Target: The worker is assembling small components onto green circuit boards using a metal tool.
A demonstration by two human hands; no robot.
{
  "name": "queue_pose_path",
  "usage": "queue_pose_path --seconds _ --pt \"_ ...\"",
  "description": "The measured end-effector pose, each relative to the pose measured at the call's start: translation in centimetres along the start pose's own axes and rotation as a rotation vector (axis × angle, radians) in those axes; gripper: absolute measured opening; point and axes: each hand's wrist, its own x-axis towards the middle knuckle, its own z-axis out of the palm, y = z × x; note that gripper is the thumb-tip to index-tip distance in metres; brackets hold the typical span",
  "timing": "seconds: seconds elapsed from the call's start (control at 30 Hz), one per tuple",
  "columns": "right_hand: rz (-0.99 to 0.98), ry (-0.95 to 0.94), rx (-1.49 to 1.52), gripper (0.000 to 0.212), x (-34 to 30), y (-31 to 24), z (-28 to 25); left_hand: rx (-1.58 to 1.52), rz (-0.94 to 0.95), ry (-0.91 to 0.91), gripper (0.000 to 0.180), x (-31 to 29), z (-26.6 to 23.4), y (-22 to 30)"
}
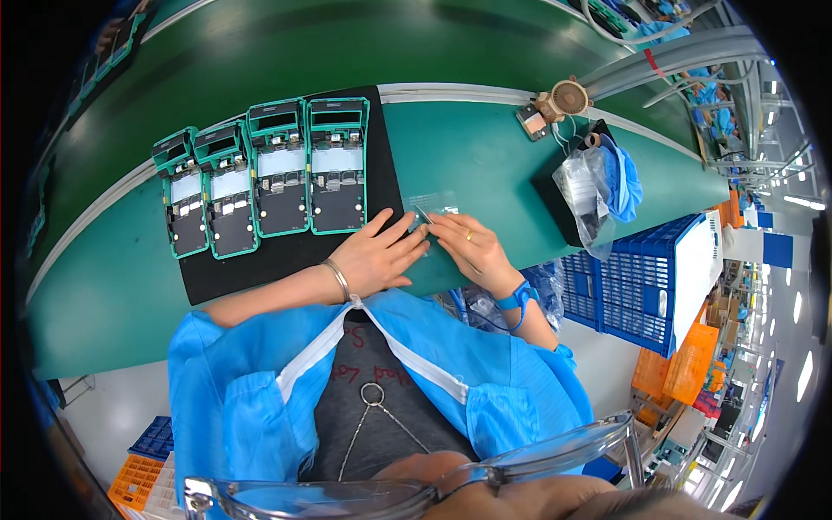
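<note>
My right hand (472, 251) pinches a thin, dark, metal-looking piece (423, 213) between thumb and fingertips; its exact kind is too small to make out. Under it lies a small clear plastic bag (444, 201), flat on the green bench. My left hand (373, 258) rests palm down at the right edge of a black mat (388, 165), fingers stretched out and slightly apart. Its fingertips reach the bag, close to my right fingertips. On the mat, left of my hands, several green-framed device housings (338, 165) stand in a row with their inner parts exposed.
A black box (563, 204) at the right holds clear plastic packaging (585, 186) and blue cloth (620, 178). Behind it stands a small brown fan (568, 98). A blue crate (637, 277) is off the bench's right end. A strap and blue cord circle my right wrist.
</note>
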Motion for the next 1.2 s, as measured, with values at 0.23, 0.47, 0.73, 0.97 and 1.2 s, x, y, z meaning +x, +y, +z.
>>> queue_pose_path --seconds 0.23,0.47,0.73,0.97,1.2 --pt "-0.131 0.020 -0.107 0.038 3.9 -0.4 -0.3 -0.084 0.032 0.193 0.054 -1.1 -2.0 -0.1" --pt "-0.286 0.047 0.059 0.033 11.8 -2.6 4.7 0.265 -0.537 0.376 0.032 -8.1 -8.4 -7.1" --pt "-0.460 0.027 0.029 0.029 16.8 -1.5 10.8 0.286 -0.597 0.218 0.035 -9.8 -8.9 -6.8" --pt "-0.474 -0.018 -0.020 0.036 17.1 -1.6 11.3 0.246 -0.566 0.245 0.035 -10.3 -8.6 -7.2" --pt "-0.489 -0.004 -0.038 0.036 17.1 -1.6 11.3 0.247 -0.560 0.240 0.036 -10.2 -8.6 -7.2"
